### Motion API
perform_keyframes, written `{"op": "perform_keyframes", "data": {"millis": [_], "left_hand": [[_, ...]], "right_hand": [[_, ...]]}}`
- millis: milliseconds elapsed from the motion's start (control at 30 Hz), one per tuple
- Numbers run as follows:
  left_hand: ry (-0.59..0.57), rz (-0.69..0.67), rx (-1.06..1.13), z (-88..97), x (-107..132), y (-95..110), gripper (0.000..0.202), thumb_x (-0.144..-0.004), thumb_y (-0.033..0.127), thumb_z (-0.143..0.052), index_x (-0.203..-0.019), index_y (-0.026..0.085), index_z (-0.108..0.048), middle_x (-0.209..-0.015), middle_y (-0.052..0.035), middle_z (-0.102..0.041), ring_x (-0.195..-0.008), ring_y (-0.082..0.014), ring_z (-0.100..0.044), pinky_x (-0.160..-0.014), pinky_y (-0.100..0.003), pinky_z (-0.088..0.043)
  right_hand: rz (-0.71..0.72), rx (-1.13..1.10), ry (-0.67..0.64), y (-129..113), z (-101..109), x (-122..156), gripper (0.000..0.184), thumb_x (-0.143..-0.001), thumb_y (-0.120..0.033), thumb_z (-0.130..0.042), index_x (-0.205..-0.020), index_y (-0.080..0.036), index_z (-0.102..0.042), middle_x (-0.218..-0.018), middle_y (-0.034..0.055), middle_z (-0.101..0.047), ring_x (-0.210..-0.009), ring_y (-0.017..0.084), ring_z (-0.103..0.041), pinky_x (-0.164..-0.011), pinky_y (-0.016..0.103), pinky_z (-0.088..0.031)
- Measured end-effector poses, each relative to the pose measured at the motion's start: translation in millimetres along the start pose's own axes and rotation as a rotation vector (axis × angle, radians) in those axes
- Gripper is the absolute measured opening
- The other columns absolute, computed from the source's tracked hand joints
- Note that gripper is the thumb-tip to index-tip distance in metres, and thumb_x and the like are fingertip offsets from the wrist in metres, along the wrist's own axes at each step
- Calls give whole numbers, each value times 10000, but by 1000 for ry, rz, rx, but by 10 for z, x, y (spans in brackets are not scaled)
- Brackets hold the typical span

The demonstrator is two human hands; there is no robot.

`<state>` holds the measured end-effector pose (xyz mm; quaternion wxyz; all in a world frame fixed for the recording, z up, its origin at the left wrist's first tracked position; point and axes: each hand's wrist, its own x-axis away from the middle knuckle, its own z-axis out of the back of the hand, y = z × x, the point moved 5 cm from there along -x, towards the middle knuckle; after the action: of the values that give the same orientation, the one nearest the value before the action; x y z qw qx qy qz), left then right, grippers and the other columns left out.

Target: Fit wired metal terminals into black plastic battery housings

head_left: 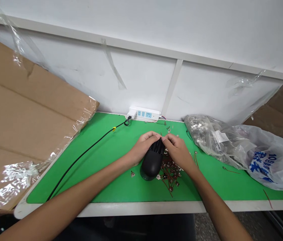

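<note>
A black plastic housing [152,164] with a rounded near end and long slots in its far part stands tilted over the green mat. My left hand [145,147] grips its far end from the left, thumb and fingers closed. From the right, my right hand [175,147] meets it there with thumb and finger pinched together. Whatever lies between the fingertips is too small to make out. Beside and partly under the housing is a pile of small metal contacts with thin red wires [171,170]. One loose metal contact [132,174] lies to the left.
A white power strip [145,113] sits against the wall, with a black cable [86,150] running toward the near left. Cardboard [31,110] leans at the left. On the right are a clear bag of metal parts [204,132] and a white plastic bag [279,157].
</note>
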<state>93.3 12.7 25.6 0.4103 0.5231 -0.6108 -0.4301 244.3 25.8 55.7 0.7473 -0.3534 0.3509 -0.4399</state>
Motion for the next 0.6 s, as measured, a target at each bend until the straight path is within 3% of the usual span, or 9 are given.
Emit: {"op": "perform_keyframes", "data": {"millis": [367, 600], "left_hand": [[-16, 41, 92, -6, -3, -46, 346, -809, 446, -844, -963, 192, -666, -839, 17, -683, -733, -128, -610, -694, -244, -467], [-39, -36, -51, -31, 33, 33, 340, -848, 484, -788, -971, 196, -655, -820, 12, -676, -699, -138, -593, -682, -261, -455]], "right_hand": [[-11, -21, -15, 2, 9, 4, 375, -1065, -437, -420, -744, -247, -462, -710, -37, -493, -715, 192, -482, -676, 329, -330], [-23, -75, -80, -3, -4, 8, 300, -997, -318, -407, -709, -250, -457, -681, -27, -488, -687, 198, -477, -635, 331, -325]]}}
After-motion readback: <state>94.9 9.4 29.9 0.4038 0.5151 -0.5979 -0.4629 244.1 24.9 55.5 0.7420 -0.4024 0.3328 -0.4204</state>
